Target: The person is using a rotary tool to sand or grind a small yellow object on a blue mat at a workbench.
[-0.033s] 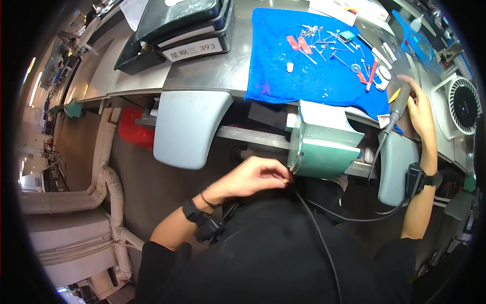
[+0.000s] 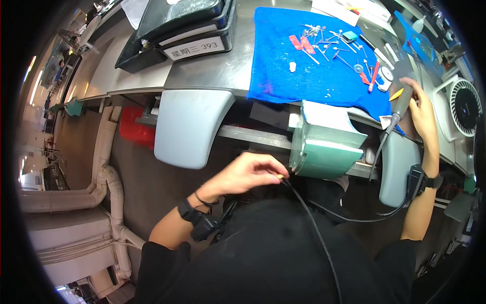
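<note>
In the head view, your left hand (image 2: 248,174) pinches a small yellow piece (image 2: 280,176), near the green shield (image 2: 330,156) and beside the black cable (image 2: 315,223). Your right hand (image 2: 424,114) touches the grey handpiece (image 2: 401,105) at the right of the bench (image 2: 207,75); I can't tell whether that grip is closed. You seem to be positioning the piece; next likely calls for a steady pinch.

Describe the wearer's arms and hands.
The left hand and right hand are gloveless. The short sleeves are black. Each wrist wears a black strap with a boxy black device; the left adds a thin dark band.
</note>
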Demonstrator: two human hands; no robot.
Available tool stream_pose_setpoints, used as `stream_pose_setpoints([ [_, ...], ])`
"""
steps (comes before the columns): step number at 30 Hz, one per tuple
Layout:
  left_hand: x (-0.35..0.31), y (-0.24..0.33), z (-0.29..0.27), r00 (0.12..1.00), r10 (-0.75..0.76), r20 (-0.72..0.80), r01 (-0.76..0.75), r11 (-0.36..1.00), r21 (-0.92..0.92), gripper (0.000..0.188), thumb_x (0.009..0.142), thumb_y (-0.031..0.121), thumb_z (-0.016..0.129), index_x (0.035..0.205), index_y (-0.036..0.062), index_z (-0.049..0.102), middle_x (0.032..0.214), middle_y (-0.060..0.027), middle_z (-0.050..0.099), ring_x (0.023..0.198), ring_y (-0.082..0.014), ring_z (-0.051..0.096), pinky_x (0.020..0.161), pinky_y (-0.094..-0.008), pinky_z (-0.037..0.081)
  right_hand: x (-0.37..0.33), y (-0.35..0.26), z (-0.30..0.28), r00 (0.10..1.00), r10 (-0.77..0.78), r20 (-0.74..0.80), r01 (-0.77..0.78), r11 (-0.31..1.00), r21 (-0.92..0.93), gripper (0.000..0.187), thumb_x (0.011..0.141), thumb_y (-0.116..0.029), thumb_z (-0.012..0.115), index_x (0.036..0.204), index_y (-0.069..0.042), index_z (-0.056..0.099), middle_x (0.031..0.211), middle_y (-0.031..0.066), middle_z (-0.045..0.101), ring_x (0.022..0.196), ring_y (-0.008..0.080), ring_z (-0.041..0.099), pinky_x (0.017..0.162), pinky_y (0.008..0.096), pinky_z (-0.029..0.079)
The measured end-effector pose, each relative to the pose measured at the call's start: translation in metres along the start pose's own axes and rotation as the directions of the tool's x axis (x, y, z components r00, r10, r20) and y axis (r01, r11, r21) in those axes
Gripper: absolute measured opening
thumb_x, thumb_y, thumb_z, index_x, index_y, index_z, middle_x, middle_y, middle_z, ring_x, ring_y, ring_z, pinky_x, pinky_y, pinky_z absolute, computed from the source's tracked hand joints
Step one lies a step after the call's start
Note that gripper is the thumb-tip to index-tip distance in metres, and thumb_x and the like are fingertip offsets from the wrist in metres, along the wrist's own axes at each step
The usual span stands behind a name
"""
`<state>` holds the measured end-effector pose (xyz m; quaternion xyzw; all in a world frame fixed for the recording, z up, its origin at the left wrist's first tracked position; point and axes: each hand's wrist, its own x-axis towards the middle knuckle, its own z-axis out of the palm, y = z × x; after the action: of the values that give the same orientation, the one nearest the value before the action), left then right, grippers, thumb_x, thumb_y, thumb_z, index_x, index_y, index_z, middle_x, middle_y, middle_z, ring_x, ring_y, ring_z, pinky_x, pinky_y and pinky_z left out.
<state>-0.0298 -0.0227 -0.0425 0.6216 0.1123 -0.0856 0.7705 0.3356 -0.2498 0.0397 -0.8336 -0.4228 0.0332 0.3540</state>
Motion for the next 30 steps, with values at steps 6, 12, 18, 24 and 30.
stream_pose_setpoints([
  [6,-0.039,-0.015,-0.027,0.982,-0.031,-0.187,0.044,0.997,0.065,0.017,0.082,-0.003,0.059,0.098,-0.0029,0.062,0.095,-0.0087,0.064,0.09,-0.0122,0.06,0.082,-0.0254,0.049,-0.004,0.024,-0.017,0.998,0.031,-0.05,-0.038,0.99,-0.139,0.04,0.077,0.008,0.04,0.112,-0.006,0.053,0.097,0.0017,0.052,0.08,0.0103,0.045,0.079,0.0216,0.038],
  [12,-0.053,-0.055,-0.007,0.974,0.127,-0.188,-0.037,0.906,0.422,0.015,0.08,0.006,0.064,0.095,0.0011,0.064,0.092,-0.0074,0.066,0.082,-0.0161,0.062,0.074,-0.026,0.048,-0.01,-0.006,-0.02,0.986,-0.014,-0.164,-0.048,0.929,-0.368,0.046,0.081,0.003,0.042,0.124,-0.012,0.051,0.085,0.0022,0.046,0.076,0.0092,0.042,0.072,0.0215,0.037],
  [18,-0.061,-0.086,-0.015,0.951,0.003,-0.308,0.055,0.982,0.181,0.016,0.081,-0.004,0.06,0.096,-0.0016,0.063,0.098,-0.0087,0.062,0.084,-0.0117,0.06,0.076,-0.0228,0.048,-0.091,-0.146,0.029,0.506,-0.816,0.278,0.591,0.563,0.577,0.02,0.081,-0.01,0.056,0.099,-0.012,0.065,0.109,0.0076,0.059,0.078,0.0193,0.061,0.061,0.0311,0.05],
  [24,-0.058,-0.061,-0.029,0.871,0.098,-0.482,-0.029,0.988,0.149,0.019,0.081,-0.006,0.058,0.1,-0.003,0.059,0.1,-0.0067,0.057,0.084,-0.0109,0.058,0.079,-0.0213,0.047,-0.134,-0.16,0.084,0.436,-0.746,0.503,0.381,0.66,0.648,0.026,0.08,-0.021,0.054,0.102,-0.009,0.058,0.101,0.0059,0.054,0.105,0.0219,0.051,0.087,0.0324,0.042],
  [30,-0.075,-0.069,-0.04,0.847,0.114,-0.52,0.034,0.963,0.267,0.008,0.087,0.002,0.052,0.09,-0.0028,0.057,0.086,-0.0052,0.055,0.073,-0.0112,0.056,0.068,-0.0223,0.048,-0.134,-0.131,0.013,0.295,-0.891,0.344,0.062,0.377,0.924,0.022,0.089,-0.027,0.056,0.095,-0.009,0.069,0.079,0.0008,0.06,0.072,0.013,0.059,0.065,0.0234,0.044],
])
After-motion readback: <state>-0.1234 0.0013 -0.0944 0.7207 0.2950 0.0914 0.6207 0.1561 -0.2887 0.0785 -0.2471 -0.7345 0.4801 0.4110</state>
